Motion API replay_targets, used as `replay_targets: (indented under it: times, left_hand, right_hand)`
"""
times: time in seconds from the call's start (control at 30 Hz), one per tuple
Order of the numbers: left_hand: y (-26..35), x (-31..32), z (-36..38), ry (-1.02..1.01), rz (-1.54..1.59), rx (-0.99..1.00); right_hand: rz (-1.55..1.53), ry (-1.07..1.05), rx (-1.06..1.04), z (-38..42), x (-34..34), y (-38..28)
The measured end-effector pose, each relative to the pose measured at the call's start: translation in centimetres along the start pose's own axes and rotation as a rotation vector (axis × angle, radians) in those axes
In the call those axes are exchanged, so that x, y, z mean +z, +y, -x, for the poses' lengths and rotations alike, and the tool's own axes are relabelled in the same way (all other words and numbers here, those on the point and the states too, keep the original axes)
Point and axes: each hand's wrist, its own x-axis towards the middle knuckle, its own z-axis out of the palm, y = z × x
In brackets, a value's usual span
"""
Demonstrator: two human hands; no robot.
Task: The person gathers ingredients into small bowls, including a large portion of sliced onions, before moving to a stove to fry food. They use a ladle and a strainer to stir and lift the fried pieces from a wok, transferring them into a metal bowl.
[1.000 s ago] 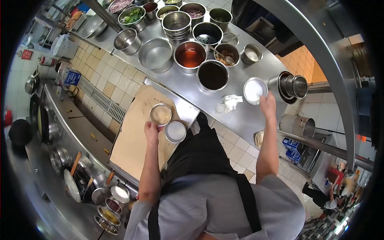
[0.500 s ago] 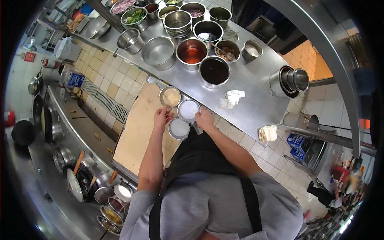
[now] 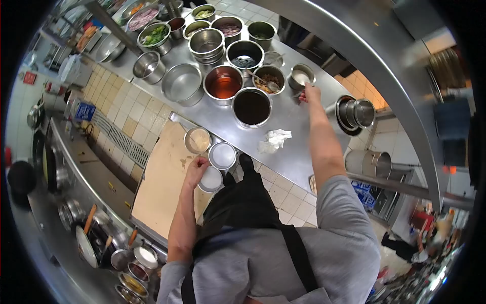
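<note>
My left hand [image 3: 195, 172] is over the board with its fingers drawn together, at the upper left rim of a round metal container of whitish contents [image 3: 210, 180]. What its fingertips hold, if anything, is hidden. A second container of white contents [image 3: 222, 155] stands beside it, and a metal bowl of pale tan powder [image 3: 197, 140] is just beyond. With my right arm stretched across the steel table, my right hand [image 3: 311, 94] has its fingers closed at the near rim of a small metal pot [image 3: 303, 76] with something whitish inside.
On the steel table [image 3: 298, 157] stand a pot of dark liquid [image 3: 251, 107], a pot of red liquid [image 3: 223, 84] and a bowl of brown pieces with a spoon [image 3: 269, 80]. A crumpled white cloth [image 3: 275, 141] lies nearby. Nested pots [image 3: 362, 112] sit at the right end.
My right hand has left the white-filled container and reached out to the small pot on the table. My left hand has drawn its fingers together by the lower container. The view has shifted.
</note>
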Motion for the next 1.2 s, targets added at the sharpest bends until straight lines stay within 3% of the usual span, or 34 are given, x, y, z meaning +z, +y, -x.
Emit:
replay_targets:
  times: [0.07, 0.13, 0.2, 0.27, 0.3, 0.37, 0.4, 0.47, 0.53, 0.57, 0.63, 0.7, 0.73, 0.8, 0.83, 0.9, 0.97, 1.03, 1.13, 1.2]
  left_hand:
    - [-0.4, 0.3, 0.0, -0.049, -0.066, 0.008]
    - [-0.6, -0.3, -0.1, -0.080, -0.111, 0.054]
    - [-0.6, -0.9, 0.7, 0.060, -0.108, 0.009]
    - [0.3, -1.6, 2.1, 0.200, -0.105, -0.036]
    - [0.8, -2.3, 3.1, 0.245, 0.024, -0.085]
    - [1.8, -3.3, 5.4, 0.325, 0.285, -0.181]
    - [2.6, -3.7, 6.5, 0.295, 0.338, -0.179]
    - [4.5, -4.4, 8.8, 0.230, 0.442, -0.169]
    - [6.7, -4.7, 10.4, 0.133, 0.509, -0.138]
    - [7.5, -5.1, 11.0, 0.084, 0.540, -0.121]
    - [8.3, -6.3, 11.7, 0.100, 0.550, -0.093]
    - [8.2, -7.5, 11.7, 0.174, 0.431, -0.057]
    - [7.6, -8.1, 11.3, 0.240, 0.307, -0.035]
    - [4.3, -9.7, 9.2, 0.360, 0.116, 0.004]
    - [2.5, -10.0, 8.0, 0.361, 0.164, -0.035]
    - [-0.4, -10.8, 5.9, 0.359, 0.262, -0.113]
    - [-3.1, -9.9, 4.4, 0.347, 0.274, -0.143]
    - [-4.8, -9.6, 3.1, 0.368, 0.177, -0.204]
    - [-4.7, -9.5, 3.5, 0.349, 0.219, -0.183]
    - [-4.8, -10.3, 3.3, 0.377, 0.170, -0.157]
  right_hand:
    - [-0.059, -0.047, 0.096, -2.3, 0.4, 0.3]
    - [0.040, -0.050, 0.047, -3.5, -1.0, 2.2]
    - [0.089, 0.043, -0.197, 0.9, -4.9, 2.1]
    - [0.739, -0.028, -0.311, 1.0, -10.9, 3.6]
    - [0.756, 0.031, -0.555, 9.0, -13.0, 0.6]
    - [0.708, -0.242, -0.537, 16.1, -16.6, -0.5]
    - [0.750, -0.343, -0.430, 20.7, -16.7, -1.6]
    - [0.864, -0.534, -0.184, 27.7, -14.4, -2.7]
    - [0.585, -0.797, -0.295, 30.3, -10.2, 3.8]
    - [0.585, -0.893, -0.194, 35.3, -6.5, 1.2]
    - [0.591, -1.076, -0.236, 39.9, 0.2, 2.9]
    - [0.557, -1.033, -0.683, 42.9, 7.4, 7.6]
    - [0.548, -1.043, -0.704, 44.3, 10.3, 8.3]
    - [0.666, -1.154, -0.466, 46.0, 14.1, 8.4]
    - [0.727, -1.204, -0.342, 46.1, 15.6, 8.2]
    - [0.998, -1.364, -0.416, 43.8, 18.4, 7.5]
    - [0.749, -0.824, -0.890, 41.8, 21.4, 6.3]
    - [0.529, -0.515, -1.031, 38.2, 25.7, 7.4]
    - [0.489, -1.156, -0.317, 35.6, 30.1, 7.7]
    - [0.586, -1.183, -0.371, 35.8, 29.5, 6.4]
